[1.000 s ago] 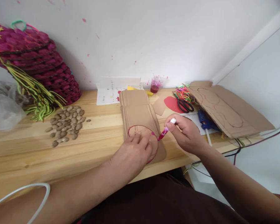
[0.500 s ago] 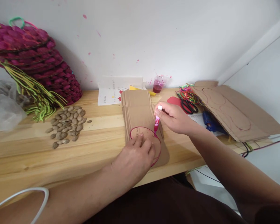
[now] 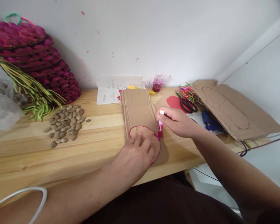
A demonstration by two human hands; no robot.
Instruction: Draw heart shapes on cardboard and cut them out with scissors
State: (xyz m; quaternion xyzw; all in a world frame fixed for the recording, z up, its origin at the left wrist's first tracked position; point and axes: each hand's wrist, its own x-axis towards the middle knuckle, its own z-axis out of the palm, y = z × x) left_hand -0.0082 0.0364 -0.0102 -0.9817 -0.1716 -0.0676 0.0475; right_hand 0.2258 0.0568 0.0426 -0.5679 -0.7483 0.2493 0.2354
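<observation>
Cardboard oval [image 3: 146,130] sits under bent left fingers [image 3: 145,145], right fingers [image 3: 166,117] pinching near-upright marker [image 3: 160,127].

Head camera, fairly near, looks forward-down at table [image 3: 102,137].

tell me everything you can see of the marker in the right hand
The marker is slim and looks like plastic, with a white top end and a blotchy magenta-and-white barrel. It is held steeply, tip down at the magenta edge of the round cardboard piece, gripped near its top by the right hand.
</observation>
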